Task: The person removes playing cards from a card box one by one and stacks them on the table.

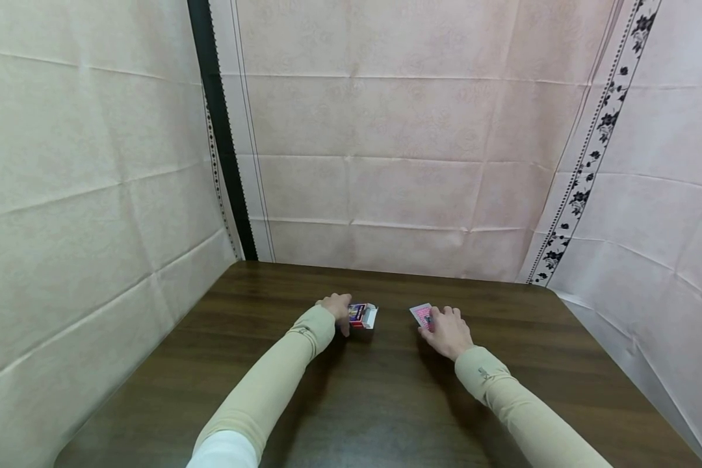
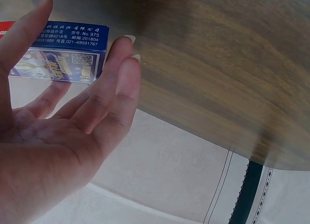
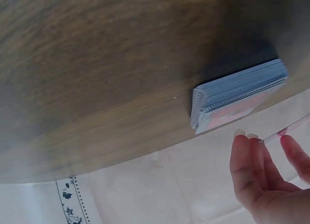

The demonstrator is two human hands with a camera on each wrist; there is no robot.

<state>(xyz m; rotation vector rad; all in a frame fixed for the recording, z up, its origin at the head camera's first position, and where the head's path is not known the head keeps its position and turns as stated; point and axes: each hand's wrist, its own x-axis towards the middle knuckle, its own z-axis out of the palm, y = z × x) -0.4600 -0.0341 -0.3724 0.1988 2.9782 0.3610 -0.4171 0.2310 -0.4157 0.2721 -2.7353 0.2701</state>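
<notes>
In the head view a small playing card box (image 1: 357,314) stands on the table, its white flap raised on the right end. My left hand (image 1: 336,309) is at its left end. The left wrist view shows the thumb across the blue printed box (image 2: 72,37) and fingers on its other side, gripping it. My right hand (image 1: 449,333) pinches a thin playing card (image 3: 293,126) between thumb and fingertips, seen nearly edge-on in the right wrist view. A slightly fanned deck of cards (image 3: 237,98) lies on the table close by. In the head view a pink patterned card back (image 1: 421,314) shows by the right fingers.
The dark wooden table (image 1: 380,396) has rounded far corners. Pale creased cloth (image 1: 386,162) hangs behind it, with more cloth along the left and right sides. A floral border strip (image 1: 591,156) runs down on the right.
</notes>
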